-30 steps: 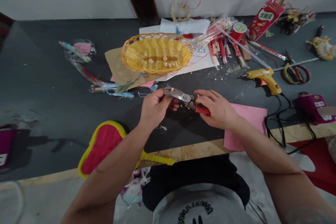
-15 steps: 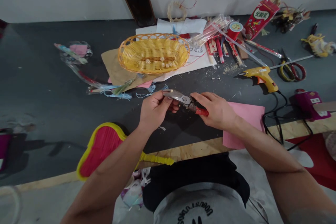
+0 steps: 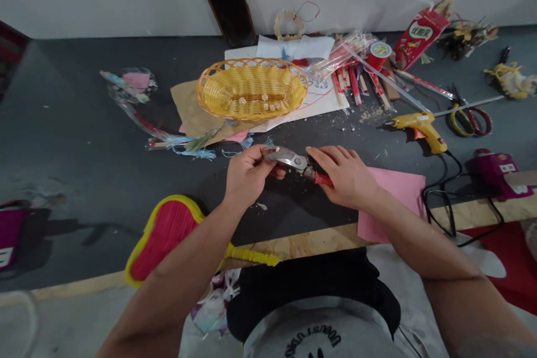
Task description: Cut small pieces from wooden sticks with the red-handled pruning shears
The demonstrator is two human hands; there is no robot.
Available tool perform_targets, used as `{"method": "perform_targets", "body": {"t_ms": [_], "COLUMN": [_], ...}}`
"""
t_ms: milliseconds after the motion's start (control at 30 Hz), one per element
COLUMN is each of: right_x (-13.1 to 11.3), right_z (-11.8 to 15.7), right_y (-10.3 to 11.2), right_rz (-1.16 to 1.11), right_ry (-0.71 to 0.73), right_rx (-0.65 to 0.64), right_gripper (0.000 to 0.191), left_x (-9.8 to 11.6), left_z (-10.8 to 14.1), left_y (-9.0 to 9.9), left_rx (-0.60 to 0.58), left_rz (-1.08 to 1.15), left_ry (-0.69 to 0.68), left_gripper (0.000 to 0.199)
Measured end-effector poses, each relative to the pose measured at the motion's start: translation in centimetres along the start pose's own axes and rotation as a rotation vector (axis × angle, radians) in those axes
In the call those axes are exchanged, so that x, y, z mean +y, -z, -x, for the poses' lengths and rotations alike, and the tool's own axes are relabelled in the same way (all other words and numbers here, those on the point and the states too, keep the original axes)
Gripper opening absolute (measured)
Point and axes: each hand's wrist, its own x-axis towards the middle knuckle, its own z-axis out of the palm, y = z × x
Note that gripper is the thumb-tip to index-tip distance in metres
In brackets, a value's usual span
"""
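Everything on the table sits slightly lower in the frame than half a second ago, while the hands stay near the center. The left hand (image 3: 247, 176) holds the metal blades of a pair of red-handled shears (image 3: 291, 160), with its fingers curled together around them and the thumb on top. A small pale bit shows at the blade tip, too small to identify. The right hand (image 3: 348, 176) grips the red handles, fingers together and wrapped over them. The shears are held just above the dark table (image 3: 84, 151), at center, and the hands are touching neither the pink paper (image 3: 396, 204) just to the right nor the red-and-yellow fan (image 3: 165, 240) at lower left.

Above the hands, at upper center, a yellow wicker basket (image 3: 251, 60) rests on brown and white paper, with small wooden cubes (image 3: 268, 105) inside. To the upper right lie bundled sticks (image 3: 348, 86) and a red box (image 3: 419, 31). At right are a yellow glue gun (image 3: 419, 126), its black cord (image 3: 440, 196) trailing down, and scissors (image 3: 467, 121). Blue tassels (image 3: 193, 148) lie left of center.
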Motion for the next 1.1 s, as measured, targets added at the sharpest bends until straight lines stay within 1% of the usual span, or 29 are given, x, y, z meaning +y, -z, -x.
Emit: {"method": "perform_targets", "body": {"t_ms": [233,333,433,667,867,1000,1100], "right_x": [-0.10,-0.01,0.16,0.61,0.60,0.39,0.26], "right_z": [0.03,0.01,-0.06,-0.28,-0.11,-0.06,-0.02], "right_y": [0.38,0.36,0.27,-0.20,-0.60,-0.58,-0.45], "right_rz": [0.052,0.058,0.049,0.005,-0.010,-0.005,-0.016], "right_ry": [0.013,0.018,0.021,0.021,0.007,-0.004,-0.009], "right_rx": [-0.056,-0.051,-0.044,-0.024,0.023,0.038,0.033], "right_gripper": [0.069,0.070,0.069,0.067,0.060,0.058,0.058], "left_x": [0.32,0.44,0.54,0.38,0.60,0.38,0.31], "left_z": [0.13,0.17,0.24,0.06,0.07,0.06,0.16], "left_y": [0.11,0.20,0.20,0.09,-0.22,-0.32,-0.39], "left_rx": [-0.040,-0.094,-0.140,-0.116,-0.101,-0.058,-0.029], "left_rz": [-0.047,-0.038,-0.045,-0.008,0.030,0.041,0.035], "left_ry": [0.027,0.026,0.017,0.047,0.083,0.107,0.086], "left_gripper": [0.017,0.013,0.016,0.028,0.031,0.035,0.034]}}
